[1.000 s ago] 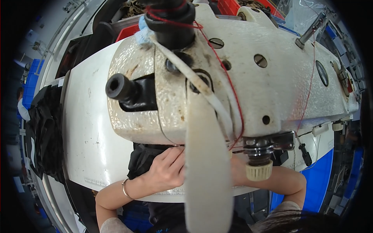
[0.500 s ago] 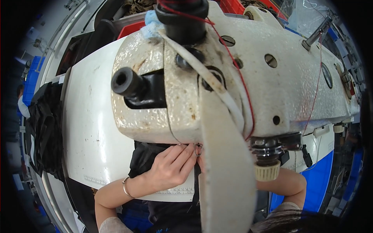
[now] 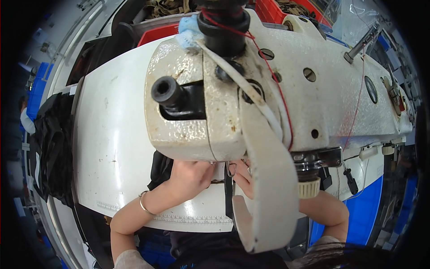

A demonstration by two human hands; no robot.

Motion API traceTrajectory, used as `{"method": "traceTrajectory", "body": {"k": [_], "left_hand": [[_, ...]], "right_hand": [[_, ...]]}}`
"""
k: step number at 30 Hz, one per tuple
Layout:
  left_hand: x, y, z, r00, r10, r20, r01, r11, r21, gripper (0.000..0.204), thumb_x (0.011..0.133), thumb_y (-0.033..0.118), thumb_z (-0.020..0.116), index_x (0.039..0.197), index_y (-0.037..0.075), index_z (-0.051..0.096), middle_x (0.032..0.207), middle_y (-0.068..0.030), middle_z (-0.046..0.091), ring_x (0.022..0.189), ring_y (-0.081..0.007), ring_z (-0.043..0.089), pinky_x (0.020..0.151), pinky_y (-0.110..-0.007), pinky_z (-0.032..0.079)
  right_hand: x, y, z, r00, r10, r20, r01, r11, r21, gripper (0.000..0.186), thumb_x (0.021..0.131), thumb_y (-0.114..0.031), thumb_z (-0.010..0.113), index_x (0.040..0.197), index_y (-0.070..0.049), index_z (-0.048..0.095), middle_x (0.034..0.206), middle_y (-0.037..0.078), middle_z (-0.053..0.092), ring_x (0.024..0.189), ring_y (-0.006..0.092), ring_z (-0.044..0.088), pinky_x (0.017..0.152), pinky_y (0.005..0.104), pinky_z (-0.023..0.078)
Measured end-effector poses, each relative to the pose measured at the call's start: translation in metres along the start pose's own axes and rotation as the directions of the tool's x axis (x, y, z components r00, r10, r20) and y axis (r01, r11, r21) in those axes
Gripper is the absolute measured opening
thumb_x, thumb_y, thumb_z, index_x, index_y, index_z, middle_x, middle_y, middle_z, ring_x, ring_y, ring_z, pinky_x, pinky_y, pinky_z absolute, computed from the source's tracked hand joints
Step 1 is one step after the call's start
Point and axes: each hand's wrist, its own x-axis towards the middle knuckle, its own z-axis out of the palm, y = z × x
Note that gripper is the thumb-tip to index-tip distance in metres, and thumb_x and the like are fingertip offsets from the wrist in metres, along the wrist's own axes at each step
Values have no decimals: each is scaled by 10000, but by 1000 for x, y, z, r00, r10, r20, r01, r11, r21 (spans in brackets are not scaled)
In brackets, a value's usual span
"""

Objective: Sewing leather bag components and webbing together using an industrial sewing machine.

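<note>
My left hand (image 3: 191, 178), with a bracelet at its wrist, is closed under the front of the white sewing machine head (image 3: 224, 130). Its fingertips are hidden, so what it pinches does not show. Black fabric (image 3: 161, 171) lies bunched just left of it. Between my hands a narrow black strip (image 3: 229, 197) runs toward the table's front edge, beside a small metal wire loop (image 3: 231, 169). My right hand (image 3: 243, 179) is next to the strip, its fingers bent and partly covered by a curved off-white band (image 3: 275, 197) hanging from the machine; its grip cannot be made out.
The white table (image 3: 112, 134) has a ruler scale (image 3: 188, 219) along its front edge. Black fabric pieces (image 3: 51, 148) are piled at the left. Red bins (image 3: 273, 13) stand behind the machine. A black-handled tool (image 3: 350, 181) lies at the right, and red thread (image 3: 282, 96) crosses the machine.
My left hand has gone from extended fingers to a closed grip, drawn slightly left and back under the machine. More of my right hand shows. The machine sits farther right in view.
</note>
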Motion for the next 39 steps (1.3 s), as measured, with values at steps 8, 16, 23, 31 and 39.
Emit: {"method": "traceTrajectory", "body": {"k": [8,16,23,31,39], "left_hand": [[14,45,-36,986,113,125,-149,930,335,172,587,66,603,756,52,628,785,-58,591,753,-194,584,677,-317,463],[-43,86,-61,901,284,329,-397,845,358,241,604,115,607,805,-11,644,768,-72,540,680,-196,493,742,-319,440],[-47,82,-75,974,-191,119,186,981,52,285,685,-30,715,961,-18,645,674,-52,446,519,-192,436,442,-294,361],[-29,63,-68,907,-377,-189,338,917,-210,172,808,-70,596,967,-13,632,907,-97,610,880,-172,570,817,-274,435],[26,11,-91,835,-537,-118,443,785,-432,108,915,80,530,905,-1,600,768,-5,594,689,-57,521,626,-194,438]], "right_hand": [[-12,-12,1,1000,5,-13,-3,987,160,385,646,-84,595,1020,7,596,837,63,563,747,195,566,635,320,467],[-26,-80,-40,890,364,274,-360,192,913,429,796,-21,631,1208,6,512,915,89,518,811,226,545,745,290,478],[-39,-95,-42,845,333,418,-531,441,723,737,676,10,646,1362,4,377,968,103,477,813,223,524,671,308,467],[-26,-91,-42,970,230,-78,-214,961,177,272,730,-25,611,982,75,637,921,148,610,857,257,617,704,315,520],[-41,-95,-23,998,66,2,-66,994,93,269,745,-94,577,946,78,621,1026,197,614,1064,345,583,935,403,483]]}}
